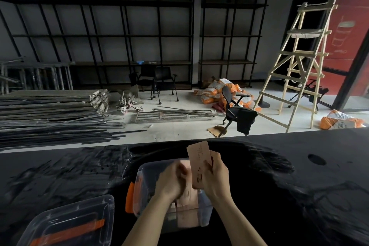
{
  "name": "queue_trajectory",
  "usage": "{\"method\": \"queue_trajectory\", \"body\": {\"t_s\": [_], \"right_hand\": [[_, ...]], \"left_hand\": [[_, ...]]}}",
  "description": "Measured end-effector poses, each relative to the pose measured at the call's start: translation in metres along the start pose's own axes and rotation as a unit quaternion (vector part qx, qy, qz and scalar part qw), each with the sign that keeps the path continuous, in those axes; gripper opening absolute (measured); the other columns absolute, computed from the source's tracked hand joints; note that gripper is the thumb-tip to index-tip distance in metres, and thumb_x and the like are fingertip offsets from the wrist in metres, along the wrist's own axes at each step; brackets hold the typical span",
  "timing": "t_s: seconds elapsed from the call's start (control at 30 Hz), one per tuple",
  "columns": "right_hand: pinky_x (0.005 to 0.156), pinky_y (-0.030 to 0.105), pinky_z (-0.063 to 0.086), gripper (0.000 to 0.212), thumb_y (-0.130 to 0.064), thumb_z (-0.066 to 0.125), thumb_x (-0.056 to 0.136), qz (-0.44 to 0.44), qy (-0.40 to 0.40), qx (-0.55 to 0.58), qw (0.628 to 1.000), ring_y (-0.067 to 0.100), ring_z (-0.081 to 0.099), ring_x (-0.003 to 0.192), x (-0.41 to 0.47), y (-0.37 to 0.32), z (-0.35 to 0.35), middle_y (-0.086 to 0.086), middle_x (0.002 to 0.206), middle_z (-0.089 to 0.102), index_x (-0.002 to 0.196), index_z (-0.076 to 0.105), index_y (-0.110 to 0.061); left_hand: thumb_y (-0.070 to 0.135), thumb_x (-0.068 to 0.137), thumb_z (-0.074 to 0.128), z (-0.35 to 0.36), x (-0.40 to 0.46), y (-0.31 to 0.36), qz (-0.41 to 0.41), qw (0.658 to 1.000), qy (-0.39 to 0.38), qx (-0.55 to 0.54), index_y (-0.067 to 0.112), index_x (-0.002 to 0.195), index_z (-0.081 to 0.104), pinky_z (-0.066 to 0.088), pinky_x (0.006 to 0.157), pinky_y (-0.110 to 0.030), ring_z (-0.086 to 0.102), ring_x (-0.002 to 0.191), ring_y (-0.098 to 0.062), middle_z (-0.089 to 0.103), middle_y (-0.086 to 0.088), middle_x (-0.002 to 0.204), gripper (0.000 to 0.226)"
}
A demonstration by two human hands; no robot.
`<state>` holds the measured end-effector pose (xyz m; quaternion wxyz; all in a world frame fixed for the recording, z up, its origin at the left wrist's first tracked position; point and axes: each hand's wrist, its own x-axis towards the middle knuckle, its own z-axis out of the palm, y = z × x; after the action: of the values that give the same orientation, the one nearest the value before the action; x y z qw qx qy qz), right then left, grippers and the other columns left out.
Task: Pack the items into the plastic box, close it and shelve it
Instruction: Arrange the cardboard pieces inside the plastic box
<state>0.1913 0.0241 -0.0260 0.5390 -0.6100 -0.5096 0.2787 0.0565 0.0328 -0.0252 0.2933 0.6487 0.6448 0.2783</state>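
A clear plastic box (142, 173) with an orange side latch stands open on the dark counter in front of me. Pinkish flat packets (187, 217) lie inside it. My right hand (216, 177) holds a tall pink packet (199, 163) upright over the box's far right part. My left hand (172, 180) is over the box, fingers curled against the packet's left edge; whether it grips the packet is unclear. The box's clear lid (67, 223), with an orange handle strip, lies on the counter at the lower left.
The black counter (299, 185) runs the whole width, its far edge near mid-frame. Beyond it are black metal shelves (139, 36) on the back wall, stacked metal bars on the floor left, office chairs, orange sacks and a wooden ladder (299, 62) right.
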Motion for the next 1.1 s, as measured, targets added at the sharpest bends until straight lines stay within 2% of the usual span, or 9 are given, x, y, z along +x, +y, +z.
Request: {"method": "queue_trajectory", "body": {"t_s": [0.17, 0.27, 0.33, 0.47, 0.63, 0.73, 0.83, 1.0, 1.1], "right_hand": [[0.068, 0.034, 0.057, 0.018, -0.005, 0.058, 0.089, 0.036, -0.039, 0.059, 0.997, 0.021, 0.066, 0.093, 0.009, 0.001, -0.001, 0.006, 0.102, 0.066, 0.097, 0.066, -0.018], [0.059, 0.029, 0.056, 0.009, -0.011, 0.057, 0.096, 0.079, -0.070, 0.166, 0.980, 0.020, 0.067, 0.082, 0.012, -0.002, -0.002, 0.005, 0.092, 0.069, 0.093, 0.064, -0.015], [0.063, 0.034, 0.061, 0.014, -0.006, 0.055, 0.094, 0.079, -0.042, 0.187, 0.978, 0.022, 0.069, 0.085, 0.009, 0.002, -0.003, 0.006, 0.094, 0.071, 0.098, 0.064, -0.015], [0.072, 0.045, 0.063, 0.024, -0.007, 0.049, 0.093, 0.079, 0.036, 0.159, 0.984, 0.019, 0.067, 0.092, 0.002, 0.008, -0.002, 0.001, 0.101, 0.067, 0.109, 0.057, -0.023], [0.052, 0.018, 0.052, 0.021, -0.006, 0.046, 0.097, 0.050, 0.029, 0.127, 0.990, 0.011, 0.065, 0.083, 0.000, 0.009, -0.002, -0.004, 0.097, 0.064, 0.108, 0.052, -0.023], [0.048, 0.017, 0.050, 0.021, -0.004, 0.045, 0.097, 0.047, 0.027, 0.113, 0.992, 0.013, 0.067, 0.076, 0.000, 0.007, -0.002, -0.001, 0.092, 0.065, 0.108, 0.052, -0.020], [0.049, 0.017, 0.051, 0.027, 0.000, 0.047, 0.094, 0.044, 0.010, 0.090, 0.995, 0.015, 0.068, 0.080, 0.000, 0.006, -0.002, 0.001, 0.097, 0.066, 0.112, 0.051, -0.018], [0.046, 0.016, 0.050, 0.024, -0.003, 0.048, 0.094, 0.038, 0.011, 0.098, 0.994, 0.015, 0.067, 0.078, 0.000, 0.007, -0.001, 0.003, 0.097, 0.066, 0.110, 0.053, -0.021], [0.048, 0.020, 0.052, 0.017, -0.008, 0.049, 0.095, 0.058, -0.003, 0.131, 0.990, 0.015, 0.067, 0.071, 0.001, 0.006, 0.000, 0.005, 0.090, 0.066, 0.097, 0.056, -0.023]], "left_hand": [[0.009, 0.090, 0.067, -0.028, -0.006, 0.009, 0.026, 0.956, 0.058, -0.285, 0.016, 0.100, 0.054, 0.060, 0.070, -0.038, 0.068, 0.095, -0.026, 0.069, -0.007, 0.100, 0.018], [0.015, 0.091, 0.065, -0.025, -0.003, 0.016, 0.023, 0.936, 0.002, -0.350, 0.022, 0.100, 0.052, 0.059, 0.059, -0.028, 0.067, 0.094, -0.025, 0.067, -0.010, 0.103, 0.017], [0.016, 0.094, 0.058, -0.019, 0.001, 0.013, 0.005, 0.942, -0.012, -0.334, 0.024, 0.100, 0.056, 0.062, 0.064, -0.038, 0.069, 0.091, -0.026, 0.068, -0.010, 0.102, 0.010], [0.014, 0.093, 0.053, -0.007, 0.007, -0.001, 0.061, 0.995, -0.075, 0.022, 0.034, 0.097, 0.058, 0.061, 0.074, -0.037, 0.072, 0.085, -0.015, 0.071, 0.006, 0.100, 0.021], [0.007, 0.088, 0.059, 0.007, 0.015, -0.011, 0.193, 0.869, -0.243, 0.385, 0.032, 0.126, 0.060, 0.049, 0.098, -0.040, 0.059, 0.117, -0.024, 0.052, -0.001, 0.136, 0.046], [0.022, 0.095, 0.056, 0.016, 0.016, -0.007, 0.265, 0.785, -0.236, 0.507, 0.027, 0.134, 0.052, 0.049, 0.095, -0.049, 0.060, 0.113, -0.033, 0.045, -0.010, 0.143, 0.040], [0.029, 0.101, 0.048, 0.018, 0.014, -0.005, 0.300, 0.754, -0.180, 0.556, 0.019, 0.129, 0.054, 0.047, 0.097, -0.047, 0.058, 0.113, -0.032, 0.052, -0.012, 0.135, 0.030], [0.034, 0.099, 0.043, 0.003, 0.017, -0.002, 0.339, 0.778, -0.089, 0.521, 0.015, 0.131, 0.051, 0.037, 0.097, -0.044, 0.048, 0.112, -0.031, 0.053, -0.011, 0.125, 0.039], [0.032, 0.091, 0.052, -0.018, 0.018, 0.000, 0.279, 0.882, -0.102, 0.366, 0.024, 0.112, 0.063, 0.046, 0.095, -0.037, 0.060, 0.108, -0.021, 0.065, 0.001, 0.115, 0.025]]}}
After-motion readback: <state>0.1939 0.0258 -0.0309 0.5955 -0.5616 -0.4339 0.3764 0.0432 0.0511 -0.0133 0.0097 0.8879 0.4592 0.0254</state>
